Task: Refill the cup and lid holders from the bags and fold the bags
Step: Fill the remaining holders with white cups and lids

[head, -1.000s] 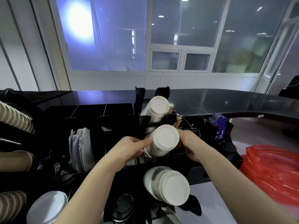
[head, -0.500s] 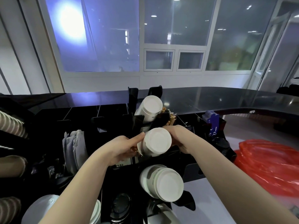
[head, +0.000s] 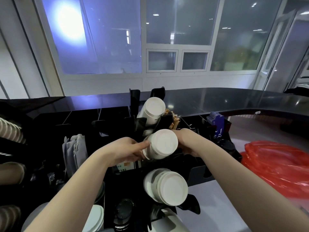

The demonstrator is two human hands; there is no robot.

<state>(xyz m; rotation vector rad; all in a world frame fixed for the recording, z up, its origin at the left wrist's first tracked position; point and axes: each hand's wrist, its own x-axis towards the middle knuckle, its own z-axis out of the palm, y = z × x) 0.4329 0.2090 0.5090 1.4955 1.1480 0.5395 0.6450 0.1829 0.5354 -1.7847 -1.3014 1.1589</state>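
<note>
Between your fingers sits the middle stack of white cups [head: 160, 144], bottoms facing you. Your left hand [head: 123, 152] curls round its left side, forefinger laid along the wall; your right hand [head: 187, 141] wraps the right side, fingertips hidden behind it. Compared with a second ago the grip looks the same, and the stack sits about where it was in the black holder rack [head: 199, 171], between the far stack [head: 153, 110] and the near stack [head: 167, 186]. Change is mostly your head shifting. Likely you're still seating it; slot not finished. Red bag [head: 275, 164] lies right on the counter, unfolded.
</note>
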